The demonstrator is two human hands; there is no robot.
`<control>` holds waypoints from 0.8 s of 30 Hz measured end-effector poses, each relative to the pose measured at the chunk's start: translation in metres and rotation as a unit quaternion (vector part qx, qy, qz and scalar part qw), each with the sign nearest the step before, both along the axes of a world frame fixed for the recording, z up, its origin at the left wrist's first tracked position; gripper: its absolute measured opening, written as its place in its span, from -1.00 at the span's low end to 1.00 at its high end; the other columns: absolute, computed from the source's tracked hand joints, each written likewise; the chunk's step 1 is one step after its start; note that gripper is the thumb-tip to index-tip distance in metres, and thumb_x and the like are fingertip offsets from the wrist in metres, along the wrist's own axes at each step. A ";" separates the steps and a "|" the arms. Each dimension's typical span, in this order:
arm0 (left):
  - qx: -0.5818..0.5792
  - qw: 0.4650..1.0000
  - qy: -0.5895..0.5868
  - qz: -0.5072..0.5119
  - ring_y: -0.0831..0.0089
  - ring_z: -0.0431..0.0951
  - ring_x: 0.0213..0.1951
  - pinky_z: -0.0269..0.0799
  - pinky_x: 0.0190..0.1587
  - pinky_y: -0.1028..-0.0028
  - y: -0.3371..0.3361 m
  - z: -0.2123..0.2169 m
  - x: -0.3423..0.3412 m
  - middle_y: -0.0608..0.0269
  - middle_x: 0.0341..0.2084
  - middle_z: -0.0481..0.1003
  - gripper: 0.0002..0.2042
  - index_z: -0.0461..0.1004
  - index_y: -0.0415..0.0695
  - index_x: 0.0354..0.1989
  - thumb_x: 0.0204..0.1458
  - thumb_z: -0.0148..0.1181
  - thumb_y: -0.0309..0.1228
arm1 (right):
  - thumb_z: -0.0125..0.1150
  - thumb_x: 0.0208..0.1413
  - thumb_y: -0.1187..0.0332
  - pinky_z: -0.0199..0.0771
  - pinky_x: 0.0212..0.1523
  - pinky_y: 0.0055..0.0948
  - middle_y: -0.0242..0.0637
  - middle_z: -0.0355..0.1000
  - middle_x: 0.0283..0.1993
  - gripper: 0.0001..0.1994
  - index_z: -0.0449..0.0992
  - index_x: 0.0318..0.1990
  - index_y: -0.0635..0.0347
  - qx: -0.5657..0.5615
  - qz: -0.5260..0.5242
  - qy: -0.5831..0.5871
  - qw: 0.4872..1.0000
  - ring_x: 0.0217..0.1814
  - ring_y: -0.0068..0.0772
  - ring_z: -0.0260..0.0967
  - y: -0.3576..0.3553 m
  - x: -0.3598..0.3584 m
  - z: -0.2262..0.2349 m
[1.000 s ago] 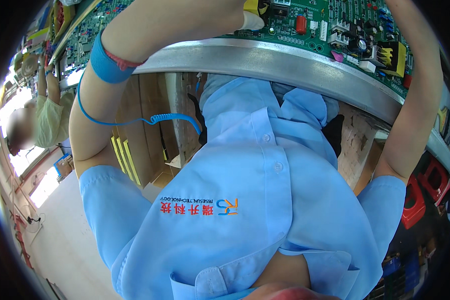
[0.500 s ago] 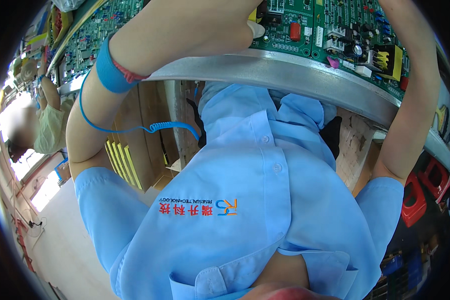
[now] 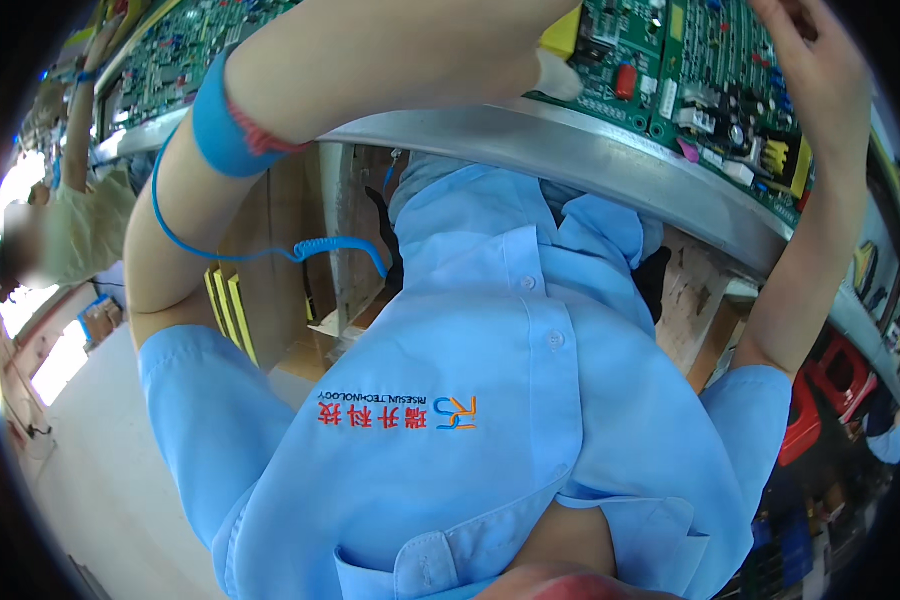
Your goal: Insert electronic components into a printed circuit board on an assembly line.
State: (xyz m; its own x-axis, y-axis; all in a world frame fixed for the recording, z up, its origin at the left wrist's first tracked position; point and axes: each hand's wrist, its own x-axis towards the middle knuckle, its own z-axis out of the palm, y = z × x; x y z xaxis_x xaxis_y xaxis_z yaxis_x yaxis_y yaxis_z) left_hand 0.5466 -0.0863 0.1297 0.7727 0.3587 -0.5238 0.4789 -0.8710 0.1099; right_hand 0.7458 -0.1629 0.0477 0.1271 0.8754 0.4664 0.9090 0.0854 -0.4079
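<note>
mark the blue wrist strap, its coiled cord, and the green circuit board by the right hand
blue wrist strap (image 3: 225,125), head view, middle of the band.
coiled cord (image 3: 342,245), head view, on the coiled stretch.
green circuit board (image 3: 715,70), head view, bare green area below the right hand (image 3: 810,50).

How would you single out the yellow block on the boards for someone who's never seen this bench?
Start at the curved metal bench edge running across the top. Above it lie green circuit boards; on the near one, just beyond the left hand's white-covered fingertip, sits the yellow block. It is the only plain yellow box there, larger than the small red part beside it.
</note>
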 end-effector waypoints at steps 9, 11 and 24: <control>0.035 0.848 -0.438 0.298 0.12 0.44 -0.03 0.32 0.05 0.29 0.000 -0.062 -0.115 -0.10 -0.09 0.47 -0.43 0.25 -0.29 0.22 0.09 0.24 -0.28 | 0.33 -0.01 0.37 0.35 -0.02 -0.46 -0.27 0.50 -0.05 -0.58 0.51 0.07 0.13 -0.126 0.173 -0.027 0.976 -0.09 -0.39 0.41 -0.010 -0.067 0.018; 0.032 0.870 -0.394 0.295 0.01 0.42 -0.05 0.27 0.08 0.26 -0.003 -0.072 -0.120 -0.24 -0.10 0.45 -0.40 0.20 -0.43 0.21 0.12 0.19 -0.26 | 0.35 -0.04 0.36 0.34 -0.01 -0.43 -0.24 0.48 -0.04 -0.56 0.51 0.07 0.12 -0.169 0.164 -0.038 0.971 -0.06 -0.32 0.41 -0.008 -0.076 0.021; -0.079 0.862 -0.396 0.307 -0.03 0.46 -0.01 0.10 0.18 0.28 0.001 -0.101 -0.128 -0.36 -0.08 0.45 -0.33 0.10 -0.64 0.18 0.14 0.15 -0.24 | 0.43 -0.15 0.34 0.35 -0.02 -0.35 -0.24 0.43 -0.08 -0.57 0.51 -0.05 0.16 -0.170 0.228 -0.166 0.944 -0.02 -0.15 0.37 0.019 -0.090 0.018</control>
